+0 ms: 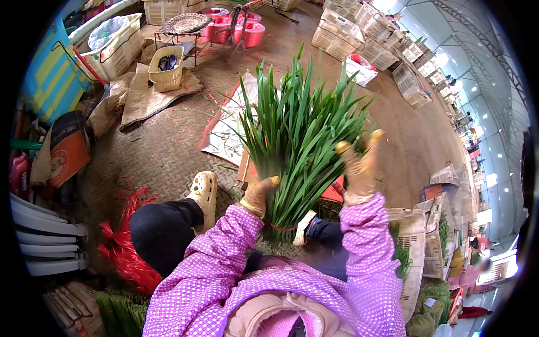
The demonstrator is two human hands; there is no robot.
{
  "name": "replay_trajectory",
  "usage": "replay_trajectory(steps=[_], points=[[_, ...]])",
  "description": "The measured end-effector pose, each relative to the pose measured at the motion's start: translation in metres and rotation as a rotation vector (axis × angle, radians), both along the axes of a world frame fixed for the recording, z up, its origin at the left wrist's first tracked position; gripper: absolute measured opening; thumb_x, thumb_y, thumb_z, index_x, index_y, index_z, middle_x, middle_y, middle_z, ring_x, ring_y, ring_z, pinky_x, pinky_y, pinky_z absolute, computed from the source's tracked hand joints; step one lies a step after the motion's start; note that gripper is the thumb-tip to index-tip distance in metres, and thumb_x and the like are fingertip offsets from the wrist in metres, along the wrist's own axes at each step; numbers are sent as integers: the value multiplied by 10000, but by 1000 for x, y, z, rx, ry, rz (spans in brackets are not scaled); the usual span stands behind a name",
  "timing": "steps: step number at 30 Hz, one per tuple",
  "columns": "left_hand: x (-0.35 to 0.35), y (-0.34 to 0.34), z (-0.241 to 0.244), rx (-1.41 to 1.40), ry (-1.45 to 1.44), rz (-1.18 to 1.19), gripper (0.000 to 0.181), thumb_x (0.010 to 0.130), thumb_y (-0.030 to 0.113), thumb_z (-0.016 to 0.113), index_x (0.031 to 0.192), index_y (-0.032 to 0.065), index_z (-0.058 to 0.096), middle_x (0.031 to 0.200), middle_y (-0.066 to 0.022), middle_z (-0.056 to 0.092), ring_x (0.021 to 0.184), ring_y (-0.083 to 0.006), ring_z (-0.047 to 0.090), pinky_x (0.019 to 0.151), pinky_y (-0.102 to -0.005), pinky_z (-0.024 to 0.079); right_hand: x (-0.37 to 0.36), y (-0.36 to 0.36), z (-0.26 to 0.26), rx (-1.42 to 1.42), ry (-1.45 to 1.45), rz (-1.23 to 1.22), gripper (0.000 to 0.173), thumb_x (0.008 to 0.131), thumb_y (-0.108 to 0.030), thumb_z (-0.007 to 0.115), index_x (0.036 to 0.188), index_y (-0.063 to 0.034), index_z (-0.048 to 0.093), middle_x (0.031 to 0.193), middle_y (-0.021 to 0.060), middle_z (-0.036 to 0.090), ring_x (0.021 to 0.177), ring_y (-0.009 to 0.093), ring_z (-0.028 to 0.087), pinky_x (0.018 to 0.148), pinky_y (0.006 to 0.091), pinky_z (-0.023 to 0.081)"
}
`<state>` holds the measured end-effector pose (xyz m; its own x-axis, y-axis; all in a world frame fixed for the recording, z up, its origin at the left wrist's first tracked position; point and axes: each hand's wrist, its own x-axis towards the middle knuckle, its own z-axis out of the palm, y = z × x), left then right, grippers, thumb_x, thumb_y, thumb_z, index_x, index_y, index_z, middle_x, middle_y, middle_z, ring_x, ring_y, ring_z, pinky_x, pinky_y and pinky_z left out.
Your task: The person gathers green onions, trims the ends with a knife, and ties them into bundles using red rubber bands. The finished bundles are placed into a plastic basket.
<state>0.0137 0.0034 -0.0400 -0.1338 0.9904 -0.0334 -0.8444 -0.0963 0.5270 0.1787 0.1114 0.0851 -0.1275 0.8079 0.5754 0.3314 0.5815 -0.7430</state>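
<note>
A large bundle of long green leafy stalks (299, 130) fans out before me, bound near its base by a red tie (281, 228). My left hand (260, 194), in a yellowish stained glove, is against the bundle's left side; its fingers are partly hidden behind the leaves. My right hand (360, 166), gloved alike, is raised at the bundle's right edge with thumb and fingers spread, holding nothing. Under the leaves lies a white sheet with a red edge (225, 137), and part of a red-orange object (332, 193) shows below them.
Red plastic strands (130, 248) lie at my left, above more bound greens (120, 314). A pale crate (410, 252) with greens stands at my right. Ahead are a small basket (166, 76), a round-topped stool (185, 24), red twine rolls (250, 34) and stacked crates (337, 36).
</note>
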Motion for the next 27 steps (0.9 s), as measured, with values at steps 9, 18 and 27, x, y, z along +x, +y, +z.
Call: replay_trajectory(steps=[9, 18, 27], points=[[4, 5, -10, 14, 148, -12, 498, 744, 223, 600, 1192, 9, 560, 1081, -84, 632, 963, -183, 609, 879, -303, 476, 3, 20, 160, 387, -485, 276, 287, 837, -173, 668, 1111, -93, 645, 969, 77, 667, 952, 177, 562, 821, 293, 490], [3, 1, -9, 26, 128, -20, 476, 733, 208, 617, 1163, 8, 576, 1061, -88, 639, 928, -191, 620, 857, -314, 488, -33, 35, 141, 566, -1037, 263, 287, 754, -238, 720, 998, -90, 686, 722, 119, 591, 786, 289, 557, 735, 401, 438], [8, 0, -1, 30, 43, -54, 503, 737, 193, 618, 1192, -7, 542, 1068, -107, 635, 927, -210, 627, 862, -331, 497, -22, 48, 96, -115, -415, 288, 214, 899, -222, 605, 833, -19, 615, 760, 75, 640, 681, 143, 571, 611, 308, 455]])
